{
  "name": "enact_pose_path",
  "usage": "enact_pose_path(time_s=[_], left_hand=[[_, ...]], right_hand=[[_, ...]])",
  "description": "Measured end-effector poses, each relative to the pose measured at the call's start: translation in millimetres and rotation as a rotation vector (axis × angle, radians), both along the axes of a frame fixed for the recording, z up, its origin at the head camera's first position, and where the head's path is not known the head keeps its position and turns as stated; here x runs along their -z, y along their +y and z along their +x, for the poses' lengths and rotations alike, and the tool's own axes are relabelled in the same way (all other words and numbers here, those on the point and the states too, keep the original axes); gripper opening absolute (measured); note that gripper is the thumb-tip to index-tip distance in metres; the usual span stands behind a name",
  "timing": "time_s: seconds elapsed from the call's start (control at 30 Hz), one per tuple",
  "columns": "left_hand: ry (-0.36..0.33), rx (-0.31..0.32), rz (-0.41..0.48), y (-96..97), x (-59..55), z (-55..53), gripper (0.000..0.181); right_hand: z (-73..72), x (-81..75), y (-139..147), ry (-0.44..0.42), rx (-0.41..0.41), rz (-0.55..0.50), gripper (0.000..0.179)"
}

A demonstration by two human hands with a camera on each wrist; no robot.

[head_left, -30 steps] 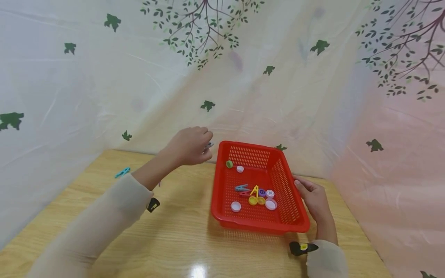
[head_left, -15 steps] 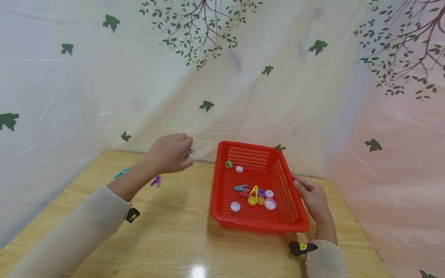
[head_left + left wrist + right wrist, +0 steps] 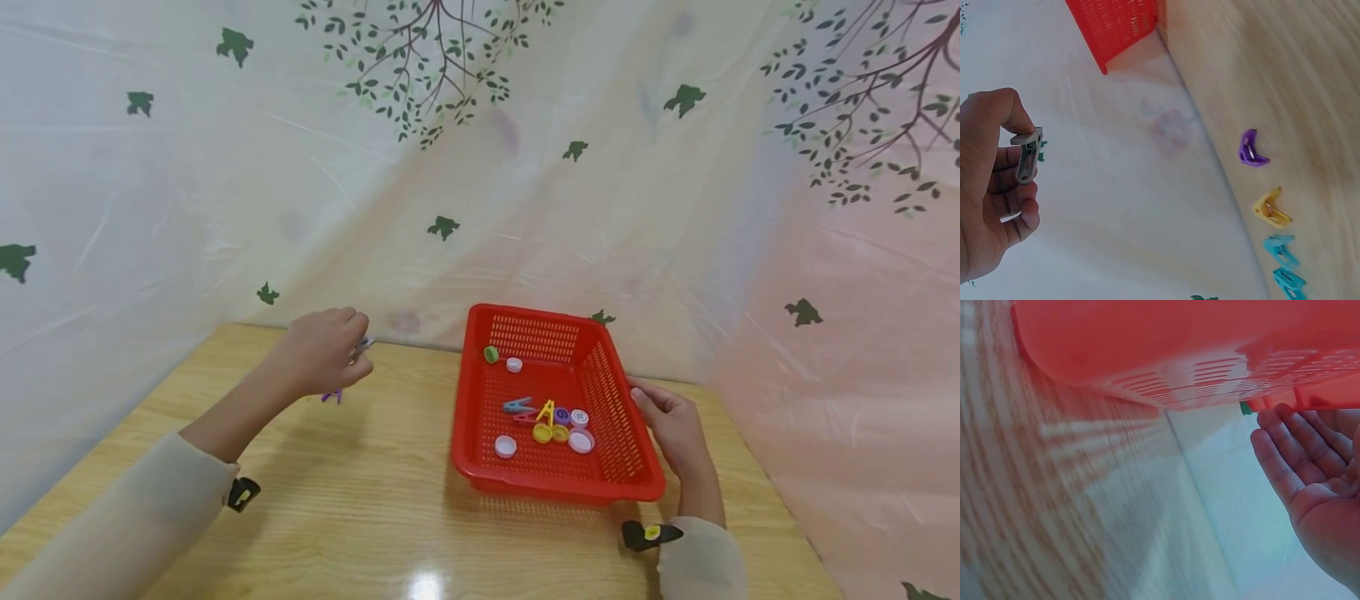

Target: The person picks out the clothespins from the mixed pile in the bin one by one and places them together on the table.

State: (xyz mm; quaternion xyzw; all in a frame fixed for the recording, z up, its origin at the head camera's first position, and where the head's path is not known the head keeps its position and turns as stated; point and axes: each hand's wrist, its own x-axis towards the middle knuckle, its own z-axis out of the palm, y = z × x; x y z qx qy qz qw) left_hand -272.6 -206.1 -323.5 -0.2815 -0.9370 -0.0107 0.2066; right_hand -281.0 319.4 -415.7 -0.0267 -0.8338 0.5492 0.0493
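Note:
My left hand (image 3: 324,350) pinches a grey clothespin (image 3: 1029,155) between thumb and finger, raised over the far left of the table. Below and beyond it on the table lie a purple clothespin (image 3: 1252,149), a yellow clothespin (image 3: 1272,208) and two teal clothespins (image 3: 1280,251); the head view shows little more than the purple one, the hand covering the rest. My right hand (image 3: 673,421) holds the right rim of a red basket (image 3: 558,487), thumb over the rim and fingers under it.
Inside the basket lie a blue clothespin (image 3: 517,405), a pink one (image 3: 527,417), a yellow one (image 3: 547,412) and several bottle caps, including a green cap (image 3: 491,354) and a white cap (image 3: 506,447). A printed sheet (image 3: 405,192) hangs behind the wooden table (image 3: 360,500).
My left hand has moved left, away from the basket, carrying the grey clothespin over the clothespins on the table. My right hand and the basket have stayed in place.

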Motion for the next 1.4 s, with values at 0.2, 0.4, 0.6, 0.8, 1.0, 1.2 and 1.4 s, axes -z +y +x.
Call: enact_pose_path(time_s=[0.2,0.4,0.6,0.8,1.0,1.2,1.4], left_hand=[[-0.046,-0.047,0.018,-20.7,11.0,3.1,0.012],[-0.069,-0.092,0.012,-39.7,21.6,5.9,0.014],[-0.100,-0.137,0.036,-54.2,27.9,12.5,0.014],[-0.145,-0.176,0.040,-68.2,34.6,17.3,0.019],[-0.170,-0.197,0.054,-83.4,43.8,19.8,0.020],[-0.305,-0.243,0.038,-98.5,49.0,20.4,0.022],[-0.410,-0.261,0.055,-110.6,52.8,25.8,0.024]], right_hand=[[0.3,0.8,-1.3,-0.001,0.003,-0.010,0.056],[0.1,1.5,0.1,0.001,0.005,-0.007,0.057],[0.5,1.7,0.5,-0.002,0.007,-0.003,0.056],[0.3,1.4,0.4,0.008,0.003,-0.009,0.057],[0.7,0.5,0.6,-0.007,0.002,-0.019,0.057],[-1.2,0.2,1.0,-0.007,0.008,-0.013,0.057],[-2.2,1.0,2.1,0.002,0.002,-0.011,0.056]])
